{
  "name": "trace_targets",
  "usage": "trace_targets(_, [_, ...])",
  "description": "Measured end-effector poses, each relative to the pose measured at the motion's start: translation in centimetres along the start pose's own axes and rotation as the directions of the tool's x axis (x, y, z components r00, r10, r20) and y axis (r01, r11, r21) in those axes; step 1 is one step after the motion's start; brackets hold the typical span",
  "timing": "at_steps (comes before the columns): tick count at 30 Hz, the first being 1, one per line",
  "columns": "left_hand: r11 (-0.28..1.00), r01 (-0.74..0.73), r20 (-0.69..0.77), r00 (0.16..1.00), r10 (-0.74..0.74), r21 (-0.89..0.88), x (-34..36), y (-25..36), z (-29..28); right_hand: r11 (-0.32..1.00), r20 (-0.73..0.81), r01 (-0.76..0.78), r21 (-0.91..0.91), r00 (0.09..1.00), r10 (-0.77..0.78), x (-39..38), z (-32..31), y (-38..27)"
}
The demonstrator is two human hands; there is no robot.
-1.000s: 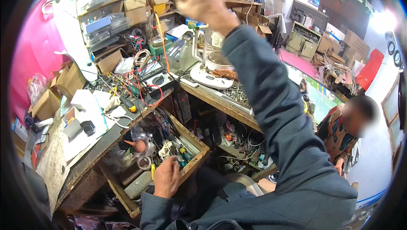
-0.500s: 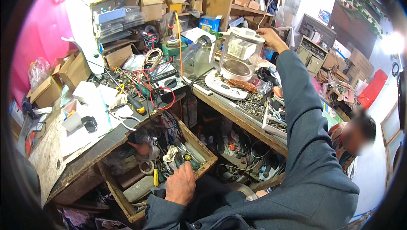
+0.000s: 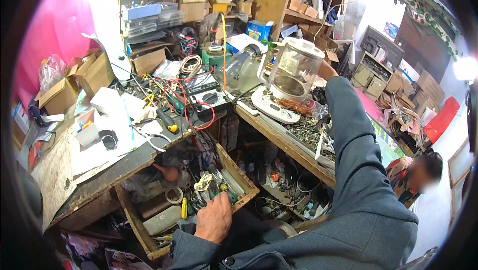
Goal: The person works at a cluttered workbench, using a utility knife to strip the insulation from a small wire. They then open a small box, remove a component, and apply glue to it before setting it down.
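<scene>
My left hand [image 3: 214, 217] rests over the front edge of an open wooden drawer [image 3: 240, 202], its fingers curled over the board. Tools crowd the drawer near the fingertips, among them a yellow-handled screwdriver [image 3: 184, 208] and a roll of tape [image 3: 174, 196]. On the right bench stands a glass electric kettle [image 3: 297, 71] with a white handle and lid, above a white control base [image 3: 273, 105]. Stretched out to the kettle's far right side, my right hand [image 3: 326, 70] is mostly hidden by the kettle and sleeve; its fingers do not show.
Copper wire [image 3: 295, 106] and loose screws [image 3: 304, 129] lie beside the kettle base. A multimeter [image 3: 211, 98] with red leads, pliers [image 3: 150, 136] and a white box [image 3: 87, 128] occupy the left bench. Another person [image 3: 413, 175] is at the right.
The view has shifted, moving the scene slightly right. My right hand has gone from the kettle's upper right rim to lower behind its side. The left hand stays at the drawer.
</scene>
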State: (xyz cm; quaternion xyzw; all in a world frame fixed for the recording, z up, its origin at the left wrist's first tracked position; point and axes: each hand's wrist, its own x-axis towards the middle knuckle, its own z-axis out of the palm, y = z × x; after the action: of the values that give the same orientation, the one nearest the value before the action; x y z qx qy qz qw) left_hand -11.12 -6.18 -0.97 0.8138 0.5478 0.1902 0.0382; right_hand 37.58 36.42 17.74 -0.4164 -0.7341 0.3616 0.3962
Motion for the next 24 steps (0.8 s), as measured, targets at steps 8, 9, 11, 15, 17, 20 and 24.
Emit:
trace_targets(8, [0.999, 0.034, 0.007, 0.999, -0.034, -0.003, -0.5, -0.3, 0.3, 0.538, -0.147, -0.041, -0.842, 0.977, -0.155, -0.9, 2.4, -4.9])
trace_targets(9, [1.000, 0.028, 0.004, 1.000, -0.028, -0.002, -0.4, -0.2, 0.5, 0.583, -0.192, -0.052, -0.811, 0.965, -0.181, -1.2, 1.8, -5.4])
trace_targets(11, [1.000, 0.030, 0.013, 0.999, -0.030, -0.007, -0.3, -0.1, 0.4, 0.671, -0.279, -0.058, -0.739, 0.933, -0.226, -1.6, 1.1, -6.0])
trace_targets(15, [0.999, 0.040, 0.062, 0.997, -0.039, -0.011, 0.0, 0.2, 0.1, 0.675, -0.381, -0.114, -0.729, 0.887, -0.262, -1.4, -1.1, -5.9])
trace_targets(17, [0.998, 0.061, 0.024, 0.998, -0.060, -0.029, -0.4, -0.1, 0.3, 0.692, -0.403, -0.107, -0.714, 0.871, -0.281, -1.3, 0.3, -6.5])
trace_targets(20, [0.999, 0.034, 0.038, 0.999, -0.033, -0.031, -0.1, 0.1, 0.2, 0.713, -0.466, -0.140, -0.687, 0.837, -0.285, -2.1, -2.4, -6.4])
trace_targets(24, [0.999, 0.036, 0.049, 0.998, -0.035, -0.020, -0.1, -0.1, 0.3, 0.754, -0.544, -0.245, -0.610, 0.821, -0.174, -2.6, -2.0, -8.5])
